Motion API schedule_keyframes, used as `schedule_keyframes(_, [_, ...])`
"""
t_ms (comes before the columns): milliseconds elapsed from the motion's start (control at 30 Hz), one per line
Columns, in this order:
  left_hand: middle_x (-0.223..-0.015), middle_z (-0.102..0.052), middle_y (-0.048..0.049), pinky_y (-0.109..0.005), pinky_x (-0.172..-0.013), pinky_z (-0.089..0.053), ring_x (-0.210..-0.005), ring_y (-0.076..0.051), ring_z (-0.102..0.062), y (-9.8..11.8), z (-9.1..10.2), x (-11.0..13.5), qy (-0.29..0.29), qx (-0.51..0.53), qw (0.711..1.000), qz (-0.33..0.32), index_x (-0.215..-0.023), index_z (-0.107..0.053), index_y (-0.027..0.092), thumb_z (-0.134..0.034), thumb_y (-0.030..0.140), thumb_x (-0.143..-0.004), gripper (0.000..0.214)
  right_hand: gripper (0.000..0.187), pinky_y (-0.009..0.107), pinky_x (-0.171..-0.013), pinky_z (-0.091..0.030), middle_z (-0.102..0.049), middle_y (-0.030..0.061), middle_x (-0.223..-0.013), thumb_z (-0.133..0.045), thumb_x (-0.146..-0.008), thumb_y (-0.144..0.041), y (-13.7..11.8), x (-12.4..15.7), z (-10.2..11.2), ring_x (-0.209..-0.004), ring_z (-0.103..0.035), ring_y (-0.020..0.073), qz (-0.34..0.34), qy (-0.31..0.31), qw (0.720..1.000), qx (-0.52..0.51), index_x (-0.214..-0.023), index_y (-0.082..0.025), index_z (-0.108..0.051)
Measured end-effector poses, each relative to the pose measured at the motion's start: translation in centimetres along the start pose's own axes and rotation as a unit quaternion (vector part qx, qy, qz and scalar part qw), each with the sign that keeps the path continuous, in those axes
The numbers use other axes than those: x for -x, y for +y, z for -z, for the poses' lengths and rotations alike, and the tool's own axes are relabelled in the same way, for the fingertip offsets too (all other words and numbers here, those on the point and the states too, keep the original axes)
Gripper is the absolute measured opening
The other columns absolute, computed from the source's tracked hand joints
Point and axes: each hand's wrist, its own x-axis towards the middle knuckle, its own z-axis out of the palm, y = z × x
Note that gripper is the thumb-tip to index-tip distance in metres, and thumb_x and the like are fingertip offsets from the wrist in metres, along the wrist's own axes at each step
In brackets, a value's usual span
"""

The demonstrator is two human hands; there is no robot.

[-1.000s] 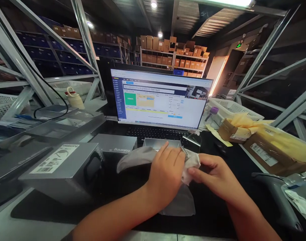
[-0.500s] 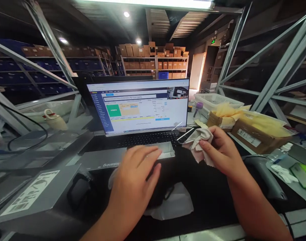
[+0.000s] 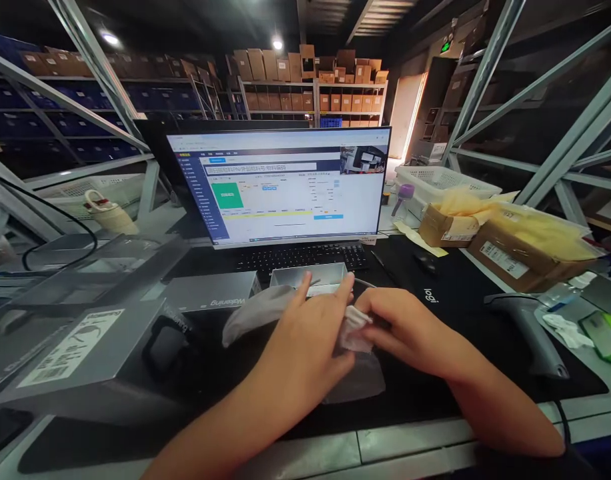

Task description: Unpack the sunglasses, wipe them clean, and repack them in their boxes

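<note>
My left hand point(image 3: 308, 333) and my right hand point(image 3: 403, 330) meet over the black desk mat point(image 3: 450, 320) in front of the keyboard point(image 3: 300, 255). Both pinch a small pale cloth point(image 3: 354, 330) between their fingers; whatever the cloth may wrap is hidden. A grey soft pouch point(image 3: 255, 310) lies under and left of my left hand. A clear plastic bag point(image 3: 358, 380) lies on the mat below the hands. A small open grey box point(image 3: 308, 275) stands just behind them.
A monitor point(image 3: 280, 183) stands behind the keyboard. Grey product boxes point(image 3: 85, 347) crowd the left. Cardboard boxes with yellow bags point(image 3: 515, 243), a white basket point(image 3: 435, 180) and a handheld scanner point(image 3: 528, 327) lie to the right. Metal racking surrounds the desk.
My right hand brought the cloth down from beside the monitor back to the centre of the mat. My left hand rose from the pouch and joined it on the cloth.
</note>
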Motion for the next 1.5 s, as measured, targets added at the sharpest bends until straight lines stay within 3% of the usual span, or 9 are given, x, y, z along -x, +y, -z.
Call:
schedule_keyframes(200, [-0.118, -0.073, -0.0090, -0.063, -0.121, -0.027, -0.110, -0.025, -0.069, -0.6, 0.3, -0.2, 0.005, -0.001, 1.000, -0.005, -0.130, -0.058, 0.015, -0.067, 0.006, -0.070, 0.061, 0.019, 0.017, -0.060, -0.035, -0.057, -0.0072, -0.074, -0.073, -0.083, -0.012, 0.0, -0.1, 0.7, -0.064, -0.048, 0.0066, -0.031, -0.025, 0.997, -0.059, -0.082, -0.019, -0.055])
schedule_keyframes(500, [-0.099, -0.079, -0.0053, -0.061, -0.118, -0.035, -0.084, -0.022, -0.075, -1.0, -1.0, -1.0, 0.148, -0.032, 0.988, -0.033, -0.113, -0.070, 0.016, -0.064, 0.014, -0.075, 0.039, 0.011, 0.021, -0.058, -0.036, -0.059, -0.0040, -0.071, -0.066, -0.087, -0.015, 0.6, 0.1, 2.3, -0.062, -0.050, 0.0091, -0.031, -0.008, 0.999, -0.033, -0.079, -0.018, -0.059])
schedule_keyframes(633, [-0.094, -0.079, -0.0038, -0.056, -0.109, -0.048, -0.079, -0.021, -0.075, -1.1, -1.1, -1.2, 0.186, -0.032, 0.982, -0.007, -0.112, -0.071, 0.017, -0.063, 0.016, -0.076, 0.037, 0.013, 0.021, -0.053, -0.042, -0.059, -0.0048, -0.068, -0.068, -0.084, -0.016, 2.5, 0.1, 3.2, -0.057, -0.055, 0.0105, -0.094, 0.114, 0.975, -0.167, -0.079, -0.021, -0.057])
schedule_keyframes(800, [-0.103, -0.079, -0.0032, -0.041, -0.097, -0.059, -0.090, -0.021, -0.076, -1.8, -0.9, -1.2, 0.249, -0.008, 0.967, 0.048, -0.113, -0.071, 0.018, -0.062, 0.019, -0.083, 0.032, 0.015, 0.022, -0.058, -0.050, -0.068, -0.0032, -0.077, -0.077, -0.082, -0.027, 5.0, 0.0, 4.3, -0.066, -0.063, 0.0132, -0.146, 0.412, 0.879, -0.190, -0.089, -0.023, -0.064])
schedule_keyframes(867, [-0.105, -0.079, -0.0033, -0.039, -0.097, -0.059, -0.093, -0.020, -0.075, -2.1, -0.6, -1.1, 0.278, 0.000, 0.959, 0.063, -0.116, -0.070, 0.019, -0.062, 0.019, -0.085, 0.032, 0.019, 0.023, -0.068, -0.054, -0.071, -0.0015, -0.087, -0.079, -0.081, -0.030, 5.4, 0.2, 4.8, -0.076, -0.066, 0.0147, -0.142, 0.458, 0.857, -0.185, -0.096, -0.024, -0.068])
schedule_keyframes(1000, [-0.107, -0.078, -0.0038, -0.039, -0.095, -0.059, -0.098, -0.021, -0.074, -2.6, -0.2, -1.1, 0.333, 0.010, 0.939, 0.091, -0.115, -0.070, 0.020, -0.062, 0.018, -0.085, 0.031, 0.030, 0.028, -0.076, -0.059, -0.076, 0.0021, -0.095, -0.080, -0.082, -0.034, 5.0, 0.5, 4.5, -0.083, -0.072, 0.0185, -0.163, 0.351, 0.881, -0.273, -0.109, -0.024, -0.070])
schedule_keyframes(1167, [-0.106, -0.078, -0.0037, -0.039, -0.088, -0.060, -0.096, -0.022, -0.074, -2.9, -0.4, -1.1, 0.356, 0.047, 0.920, 0.158, -0.112, -0.070, 0.021, -0.062, 0.020, -0.083, 0.030, 0.037, 0.033, -0.072, -0.062, -0.077, 0.0044, -0.092, -0.078, -0.082, -0.041, 2.5, -0.6, 0.1, -0.075, -0.075, 0.0213, -0.147, 0.172, 0.877, -0.424, -0.114, -0.023, -0.070])
schedule_keyframes(1333, [-0.107, -0.078, -0.0065, -0.037, -0.085, -0.061, -0.096, -0.023, -0.075, -2.4, -1.3, -1.0, 0.342, 0.019, 0.929, 0.144, -0.115, -0.067, 0.019, -0.059, 0.021, -0.086, 0.030, 0.034, 0.031, -0.065, -0.059, -0.077, 0.0042, -0.084, -0.082, -0.076, -0.043, -0.1, -1.8, -4.6, -0.072, -0.071, 0.0210, -0.126, 0.253, 0.882, -0.377, -0.103, -0.023, -0.075])
schedule_keyframes(1500, [-0.112, -0.076, -0.0105, -0.034, -0.083, -0.061, -0.098, -0.024, -0.075, -1.6, -2.0, -0.8, 0.329, -0.033, 0.941, 0.071, -0.123, -0.061, 0.015, -0.056, 0.016, -0.083, 0.040, 0.019, 0.033, -0.071, -0.059, -0.078, 0.0044, -0.089, -0.086, -0.072, -0.029, -0.7, -1.6, -5.7, -0.079, -0.071, 0.0225, -0.122, 0.363, 0.893, -0.236, -0.090, -0.026, -0.079])
